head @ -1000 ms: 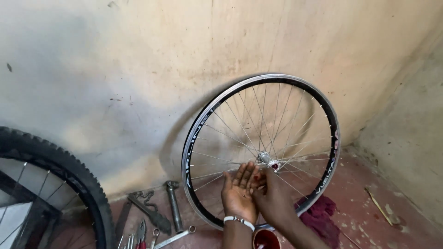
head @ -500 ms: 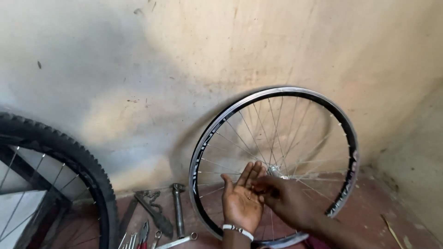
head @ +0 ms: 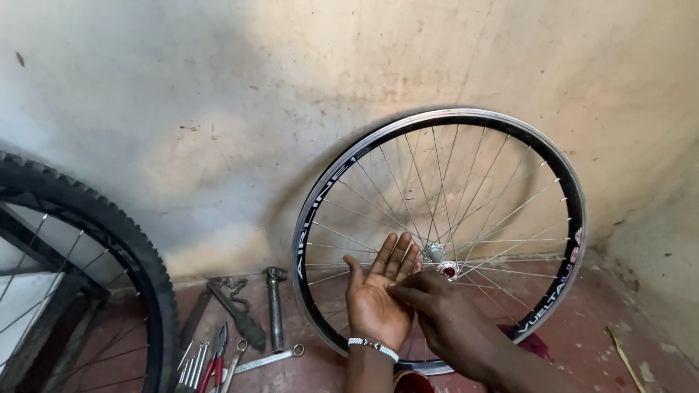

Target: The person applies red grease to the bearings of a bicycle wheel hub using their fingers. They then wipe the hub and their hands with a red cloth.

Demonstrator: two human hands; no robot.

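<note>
A person's left hand [head: 377, 295] is held up flat with the palm facing the viewer, fingers spread slightly apart and holding nothing that can be made out; a beaded white bracelet [head: 373, 348] circles its wrist. The right hand [head: 444, 313] comes in from the right, its fingertips [head: 393, 289] pinched together and touching the left palm. Whether anything small lies between those fingertips cannot be told.

Just behind both hands, a bare black-rimmed bicycle wheel with thin silver spokes [head: 438, 233] stands on the floor and leans against a stained cream plaster wall [head: 291, 94]. Its silver hub [head: 440, 256] sits just above and to the right of the left hand's fingertips.

To the left of the left hand, on the red-brown floor [head: 582, 342], lie metal tools: a grey steel stem [head: 274, 306], a flat silver spanner [head: 266, 359], red-handled pliers [head: 216, 364] and a dark chain tool [head: 237, 313]. Farther left stands a second wheel with a knobbly black tyre [head: 116, 240]. A dark red cloth [head: 526, 340] lies beyond the right forearm.
</note>
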